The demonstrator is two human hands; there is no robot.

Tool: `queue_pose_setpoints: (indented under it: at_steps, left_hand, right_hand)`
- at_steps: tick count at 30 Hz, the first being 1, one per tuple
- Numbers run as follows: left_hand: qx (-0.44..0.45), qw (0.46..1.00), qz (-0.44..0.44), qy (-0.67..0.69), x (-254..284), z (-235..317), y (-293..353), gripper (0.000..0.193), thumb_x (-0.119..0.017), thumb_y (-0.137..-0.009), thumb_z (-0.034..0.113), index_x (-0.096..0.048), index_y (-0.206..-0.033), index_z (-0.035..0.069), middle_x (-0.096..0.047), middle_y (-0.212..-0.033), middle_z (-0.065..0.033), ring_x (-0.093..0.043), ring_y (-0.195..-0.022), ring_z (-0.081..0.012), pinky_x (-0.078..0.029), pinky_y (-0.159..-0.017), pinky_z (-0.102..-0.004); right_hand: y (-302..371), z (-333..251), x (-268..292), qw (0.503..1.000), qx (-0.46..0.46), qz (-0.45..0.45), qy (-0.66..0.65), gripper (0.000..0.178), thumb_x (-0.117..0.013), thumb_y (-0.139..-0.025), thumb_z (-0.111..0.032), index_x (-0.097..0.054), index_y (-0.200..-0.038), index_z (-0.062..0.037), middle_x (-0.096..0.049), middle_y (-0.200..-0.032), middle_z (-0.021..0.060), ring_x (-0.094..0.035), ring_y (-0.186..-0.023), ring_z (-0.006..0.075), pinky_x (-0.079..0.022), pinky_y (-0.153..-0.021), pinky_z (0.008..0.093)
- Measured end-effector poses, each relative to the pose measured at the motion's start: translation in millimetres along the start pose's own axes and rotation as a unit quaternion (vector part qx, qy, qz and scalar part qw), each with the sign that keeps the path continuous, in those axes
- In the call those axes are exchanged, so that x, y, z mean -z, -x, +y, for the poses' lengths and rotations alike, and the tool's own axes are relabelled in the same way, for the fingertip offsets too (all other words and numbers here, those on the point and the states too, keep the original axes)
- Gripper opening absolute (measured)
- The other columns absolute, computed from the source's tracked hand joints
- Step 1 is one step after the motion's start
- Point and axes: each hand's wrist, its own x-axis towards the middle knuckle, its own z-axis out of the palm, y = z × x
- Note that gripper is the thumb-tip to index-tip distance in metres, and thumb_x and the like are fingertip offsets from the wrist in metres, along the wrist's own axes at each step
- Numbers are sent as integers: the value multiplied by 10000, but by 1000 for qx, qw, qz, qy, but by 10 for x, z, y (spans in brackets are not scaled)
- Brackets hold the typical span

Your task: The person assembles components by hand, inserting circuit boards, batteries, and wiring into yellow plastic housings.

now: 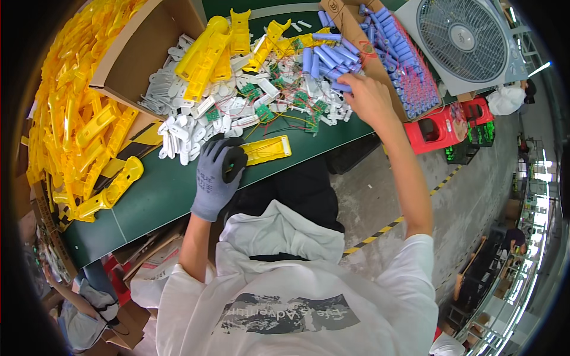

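Prob. for steadiness, grey-gloved L hand (217, 177) grips long yellow plastic shell (268, 151) mid-frame. Bare R hand (369, 99) pinches purple cylindrical cell (341, 86), upper centre.

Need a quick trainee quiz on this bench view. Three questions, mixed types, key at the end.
1. Multiple choice: what colour is the long plastic casing at the left hand in the grey knitted glove?
A. Red
B. Yellow
C. Black

2. True or false: the bare right hand has its fingertips at a purple cylindrical cell.

3. Fill in: the square grey fan with a round grille stands toward the upper ____ of the picture.

Key:
1. B
2. True
3. right
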Motion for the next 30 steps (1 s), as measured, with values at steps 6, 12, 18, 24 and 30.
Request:
queue_pose_setpoints:
  at_steps: [6,12,18,24,30]
  left_hand:
    - [-1,1000,22,-3,-6,-5,6,302,-689,-678,23,-591,-961,61,-596,-1081,-143,-542,-1001,-368,-420,-906,-441]
    - [0,999,34,6,64,-38,32,281,-688,-686,28,-585,-944,63,-611,-1095,-109,-548,-1018,-342,-419,-914,-441]
    - [-19,999,14,32,27,-38,-39,301,-703,-671,45,-568,-939,77,-597,-1115,-89,-529,-1067,-329,-401,-932,-433]
    - [-24,999,35,33,30,-17,-41,277,-697,-675,33,-570,-918,71,-611,-1116,-88,-525,-1105,-334,-386,-978,-450]
    - [-13,999,20,35,14,26,-52,239,-687,-679,29,-574,-883,75,-621,-1099,-89,-540,-1053,-331,-399,-943,-442]
  right_hand:
    - [-205,-35,-97,998,41,-30,48,379,-680,-760,-121,-548,-1110,-177,-653,-846,135,-640,-786,363,-508,-645,469]
    - [-46,-335,341,988,-89,8,-123,306,-647,-792,-53,-577,-1087,-97,-646,-904,147,-652,-727,267,-534,-664,363]
    - [558,-1063,32,698,-69,206,-682,416,-692,-780,84,-474,-1123,-6,-646,-1004,169,-650,-902,199,-548,-779,293]
    - [451,-1525,-415,824,70,53,-560,279,-724,-784,-3,-644,-1047,-59,-676,-1061,104,-664,-956,217,-540,-792,322]
    - [437,-1463,-404,883,92,94,-450,268,-748,-747,-56,-690,-1003,-110,-673,-952,54,-626,-871,243,-514,-748,341]
